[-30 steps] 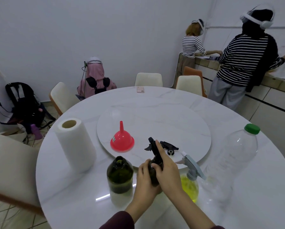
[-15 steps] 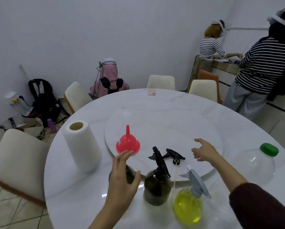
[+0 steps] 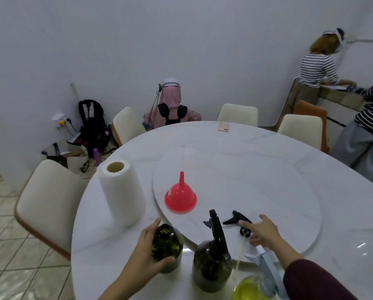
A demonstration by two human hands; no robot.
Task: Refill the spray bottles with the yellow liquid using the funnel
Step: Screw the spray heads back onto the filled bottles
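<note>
Gripping, left hand [image 3: 147, 252]: is clasping the open green bottle [image 3: 166, 245].
Right hand [image 3: 262, 231]: is lying released, fingers spread, over the loose sprayer head [image 3: 238, 220].

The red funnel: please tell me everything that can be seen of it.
The funnel is bright red, of glossy plastic as it looks. It stands upside down: wide mouth down, narrow spout straight up. A small label shows on its left side. It rests near the front left edge of the turntable, and neither hand touches it.

No readable text anywhere; sticker on red funnel [image 3: 180, 197] illegible.
</note>
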